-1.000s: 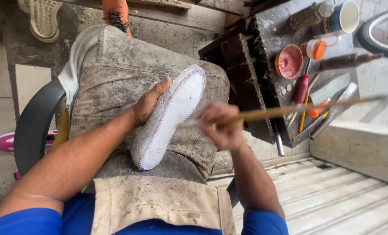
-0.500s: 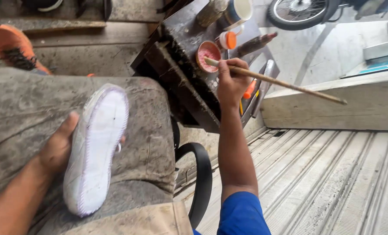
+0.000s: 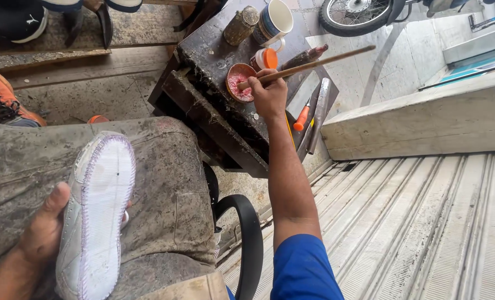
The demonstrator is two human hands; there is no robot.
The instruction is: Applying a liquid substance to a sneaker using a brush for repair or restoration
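My left hand [image 3: 43,229] holds a white shoe [image 3: 96,214] sole-up on the grey cloth [image 3: 164,183] over my lap. My right hand [image 3: 268,93] is stretched forward over a dark wooden toolbox [image 3: 214,119], gripping a long wooden stick [image 3: 320,62]. The stick's near end dips into a small round tin of reddish paste [image 3: 238,81] on the box top.
On the toolbox stand a mug [image 3: 273,21], a jar [image 3: 240,25] and an orange-capped container [image 3: 266,58], with an orange-handled tool [image 3: 300,119] at its side. A concrete step [image 3: 414,119] and ribbed metal shutter [image 3: 425,222] lie right; shoes [image 3: 11,22] and a wheel [image 3: 350,16] sit beyond.
My right hand has carried the stick from over the shoe out to the toolbox and lowered its end into the paste tin. The left hand keeps the shoe still on my lap.
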